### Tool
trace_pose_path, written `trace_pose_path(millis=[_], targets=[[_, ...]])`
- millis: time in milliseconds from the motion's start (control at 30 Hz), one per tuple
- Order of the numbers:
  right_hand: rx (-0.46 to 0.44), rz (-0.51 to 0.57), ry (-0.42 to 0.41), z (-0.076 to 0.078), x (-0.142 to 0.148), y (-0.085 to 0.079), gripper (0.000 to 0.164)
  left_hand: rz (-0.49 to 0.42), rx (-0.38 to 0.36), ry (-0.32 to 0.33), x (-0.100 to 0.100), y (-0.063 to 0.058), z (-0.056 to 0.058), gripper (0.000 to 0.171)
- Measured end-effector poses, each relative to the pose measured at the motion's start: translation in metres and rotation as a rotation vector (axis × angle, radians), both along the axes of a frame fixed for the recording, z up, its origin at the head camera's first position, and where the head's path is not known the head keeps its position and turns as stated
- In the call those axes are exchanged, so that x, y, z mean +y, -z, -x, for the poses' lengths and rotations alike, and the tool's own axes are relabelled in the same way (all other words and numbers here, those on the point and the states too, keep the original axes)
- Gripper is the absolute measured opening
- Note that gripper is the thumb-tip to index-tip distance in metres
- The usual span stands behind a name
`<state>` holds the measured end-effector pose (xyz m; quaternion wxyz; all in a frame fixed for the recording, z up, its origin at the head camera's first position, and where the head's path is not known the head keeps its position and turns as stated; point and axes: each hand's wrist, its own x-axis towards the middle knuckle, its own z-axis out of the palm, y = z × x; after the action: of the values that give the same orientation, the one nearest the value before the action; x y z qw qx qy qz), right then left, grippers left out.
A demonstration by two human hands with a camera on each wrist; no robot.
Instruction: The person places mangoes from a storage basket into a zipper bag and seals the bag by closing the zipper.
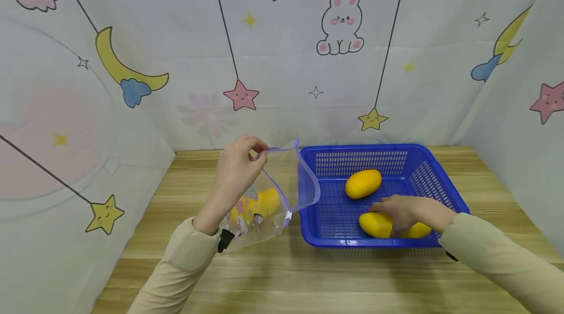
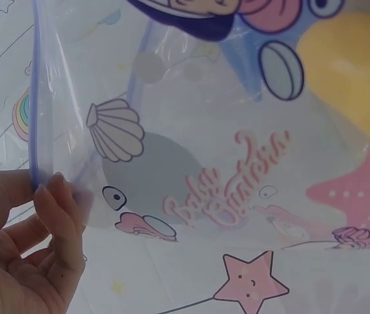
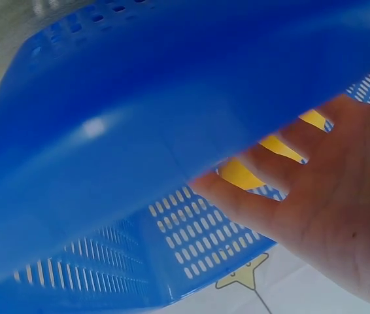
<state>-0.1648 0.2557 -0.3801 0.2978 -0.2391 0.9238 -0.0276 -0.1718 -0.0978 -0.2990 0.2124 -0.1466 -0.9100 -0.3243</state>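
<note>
My left hand (image 1: 240, 162) pinches the purple-edged rim of a clear zip bag (image 1: 286, 172) between thumb and fingers. Sea-themed prints cover the bag, and a white slider (image 1: 288, 216) sits at one end of its gaping mouth. Inside it lies a yellow mango (image 1: 268, 200). To the right, my right hand (image 1: 403, 211) reaches into a blue basket (image 1: 374, 243) and grips a mango (image 1: 374, 225) near the front wall. Another mango (image 1: 416, 230) shows under that hand, and a further mango (image 1: 363, 184) lies behind. The basket rim hides the fingertips in the right wrist view.
Basket and bag stand side by side on a wood-grain table (image 1: 273, 279). The basket has slotted walls and a raised rim all round. White cloth (image 1: 286, 59) printed with stars, moons and rabbits hangs behind the table and along both sides.
</note>
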Motion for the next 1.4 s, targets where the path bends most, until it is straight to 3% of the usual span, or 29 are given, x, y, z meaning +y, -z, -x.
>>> trace_pose_path(millis=[733, 1067, 1400], targets=[[0.003, -0.041, -0.011, 0.0072, -0.0011, 0.0027, 0.066, -0.020, -0.027, 0.028, 0.0029, 0.0000, 0.0016, 0.008], [-0.014, 0.010, 0.021, 0.0050, -0.0007, 0.0020, 0.068, -0.017, 0.004, 0.035, 0.0028, 0.0006, 0.0005, 0.007], [-0.016, 0.101, 0.027, 0.0006, 0.0028, -0.0025, 0.075, -0.015, -0.011, 0.029, 0.0025, 0.0008, -0.0004, 0.008]])
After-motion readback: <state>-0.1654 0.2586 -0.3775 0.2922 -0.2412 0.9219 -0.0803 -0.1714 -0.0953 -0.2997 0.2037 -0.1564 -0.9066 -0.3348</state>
